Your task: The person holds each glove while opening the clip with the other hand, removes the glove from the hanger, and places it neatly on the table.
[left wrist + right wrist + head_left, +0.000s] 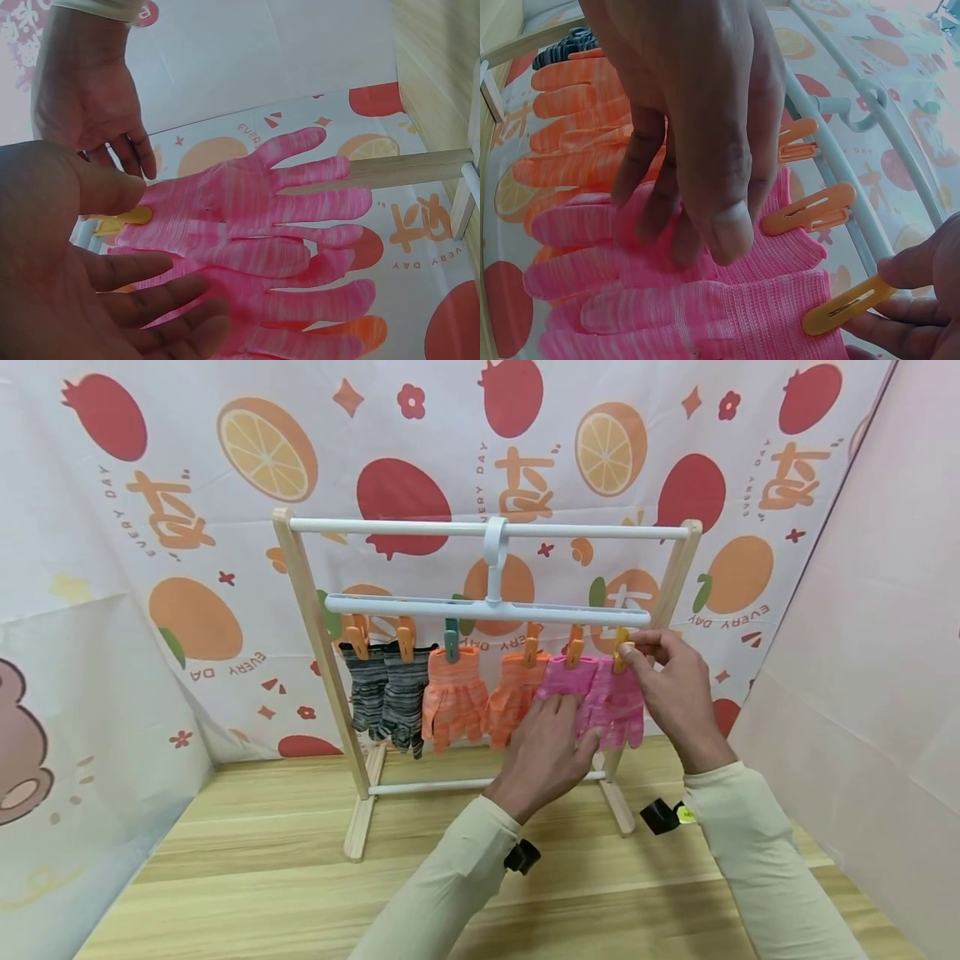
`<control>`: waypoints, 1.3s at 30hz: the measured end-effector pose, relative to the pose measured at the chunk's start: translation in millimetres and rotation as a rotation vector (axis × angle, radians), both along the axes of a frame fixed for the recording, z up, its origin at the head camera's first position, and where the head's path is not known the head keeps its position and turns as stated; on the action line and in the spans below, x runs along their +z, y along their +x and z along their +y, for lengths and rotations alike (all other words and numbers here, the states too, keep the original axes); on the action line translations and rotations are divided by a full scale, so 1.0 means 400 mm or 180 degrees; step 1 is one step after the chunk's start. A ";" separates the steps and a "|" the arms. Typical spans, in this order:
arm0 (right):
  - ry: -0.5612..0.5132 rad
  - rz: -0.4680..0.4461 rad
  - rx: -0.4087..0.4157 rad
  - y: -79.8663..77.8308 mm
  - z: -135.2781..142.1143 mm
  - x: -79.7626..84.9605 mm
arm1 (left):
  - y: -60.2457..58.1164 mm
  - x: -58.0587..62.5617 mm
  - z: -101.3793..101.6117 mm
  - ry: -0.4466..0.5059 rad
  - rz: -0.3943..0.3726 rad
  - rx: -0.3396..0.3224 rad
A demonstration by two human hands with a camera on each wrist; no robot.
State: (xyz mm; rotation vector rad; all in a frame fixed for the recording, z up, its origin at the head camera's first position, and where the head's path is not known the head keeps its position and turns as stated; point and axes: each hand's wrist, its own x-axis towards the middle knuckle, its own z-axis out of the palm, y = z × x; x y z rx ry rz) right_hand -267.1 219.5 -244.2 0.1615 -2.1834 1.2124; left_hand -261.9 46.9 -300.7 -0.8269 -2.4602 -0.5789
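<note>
A yellow clothespin (620,660) clips the cuff of the rightmost pink glove (217,195) below a light blue hanger (420,607). My right hand (678,689) pinches this clothespin between thumb and fingers, clearly seen in the right wrist view. Next to it, a second pink glove (656,229) hangs from an orange clothespin (814,208). My left hand (546,752) is in front of the pink gloves, its fingers loosely extended and overlapping them, with nothing gripped.
Orange gloves (453,693) and grey-black striped gloves (405,685) hang farther left on clothespins. The hanger hooks over the white top bar (390,527) of a wooden-legged rack (318,635) on a wood-grain table (247,877). A fruit-print cloth (450,427) stands behind.
</note>
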 end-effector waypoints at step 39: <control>-0.0843 -0.0410 0.0985 -0.024 0.021 -0.008 | -0.070 0.013 0.096 0.1419 0.0067 0.0167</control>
